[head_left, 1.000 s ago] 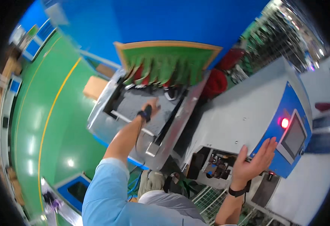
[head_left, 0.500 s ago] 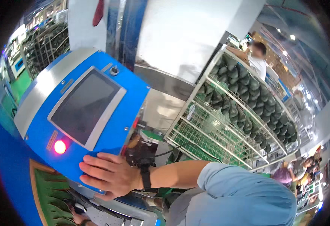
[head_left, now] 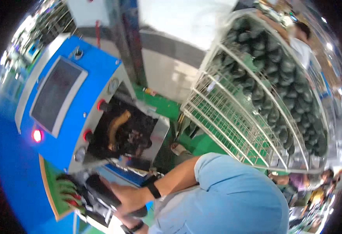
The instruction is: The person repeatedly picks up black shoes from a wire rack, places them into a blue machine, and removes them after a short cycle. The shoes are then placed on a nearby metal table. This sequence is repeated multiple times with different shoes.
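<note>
My right hand (head_left: 130,197) reaches in from the right, a dark band on its wrist. Its fingers are closed on a dark, long, shoe-shaped piece (head_left: 100,189) that slants below the blue machine. Just under it is my left hand (head_left: 130,221), also with a dark band; its fingers are hidden and blurred, so its grip does not show. The blue machine (head_left: 95,66) has a dark screen (head_left: 56,95), a lit red light (head_left: 37,135) and red knobs (head_left: 101,104). In its dark opening sits a curved brownish part (head_left: 117,126).
On the right stands a white wire rack (head_left: 225,117) with rows of dark shoe-shaped pieces (head_left: 274,74). A wood-edged green holder (head_left: 50,187) with several slots is at lower left. A person (head_left: 301,48) stands behind the rack. A pillar (head_left: 130,43) rises behind the machine.
My right hand has left the machine's blue front, moved down and closed on the dark piece. My left hand has come in to the right beneath it. The view has shifted, exposing the machine's opening.
</note>
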Demonstrator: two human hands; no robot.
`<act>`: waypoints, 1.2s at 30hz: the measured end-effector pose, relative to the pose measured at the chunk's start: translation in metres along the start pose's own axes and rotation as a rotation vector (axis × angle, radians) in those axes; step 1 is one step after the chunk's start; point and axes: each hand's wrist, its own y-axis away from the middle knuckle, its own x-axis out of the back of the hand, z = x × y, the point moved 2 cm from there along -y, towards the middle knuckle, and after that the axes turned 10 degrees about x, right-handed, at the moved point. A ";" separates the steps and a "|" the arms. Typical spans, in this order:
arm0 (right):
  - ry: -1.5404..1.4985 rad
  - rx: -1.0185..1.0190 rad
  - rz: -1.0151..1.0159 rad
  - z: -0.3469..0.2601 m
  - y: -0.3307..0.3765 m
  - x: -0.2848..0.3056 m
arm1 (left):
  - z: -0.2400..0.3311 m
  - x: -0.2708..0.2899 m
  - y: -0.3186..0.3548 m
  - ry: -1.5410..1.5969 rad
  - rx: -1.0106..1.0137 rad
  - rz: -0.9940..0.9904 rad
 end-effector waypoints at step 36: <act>0.840 -0.192 -0.148 0.049 -0.007 0.196 | -0.085 -0.076 -0.008 -0.794 0.024 0.014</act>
